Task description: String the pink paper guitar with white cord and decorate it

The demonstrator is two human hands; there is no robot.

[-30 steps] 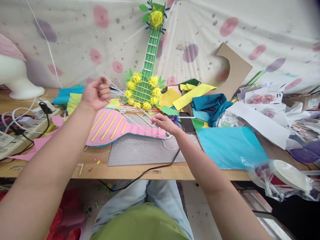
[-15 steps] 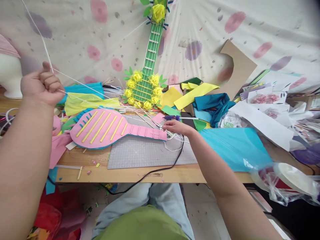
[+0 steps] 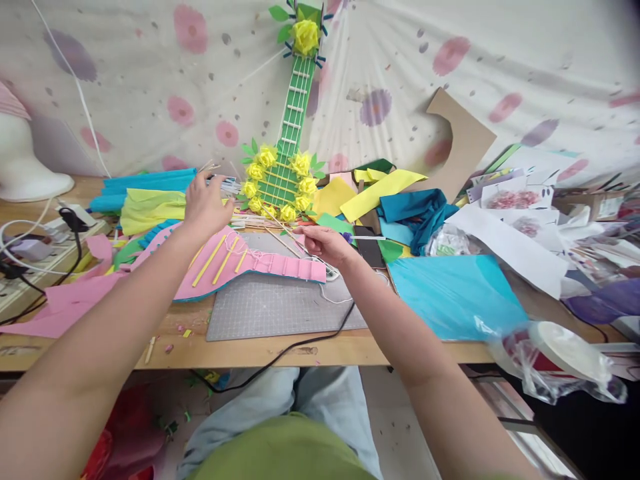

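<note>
While the pink guitar (image 3: pixel 229 270) lies flat below the left hand (image 3: pixel 207 205) and right hand (image 3: pixel 325 245), presumably for easy reach, the left is half-curled, fingers parted, the right pinched together, and what either holds cannot be determined.

open room over the grey mat (image 3: pixel 260 310) — black cable (image 3: pixel 295 345) and, seemingly, string (image 3: pixel 335 302) cross it.

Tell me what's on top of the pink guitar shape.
The pink guitar shape bears yellow strips, loose white thread and pink bars across its neck. The left forearm covers part of the body; anything there is hidden.
</note>
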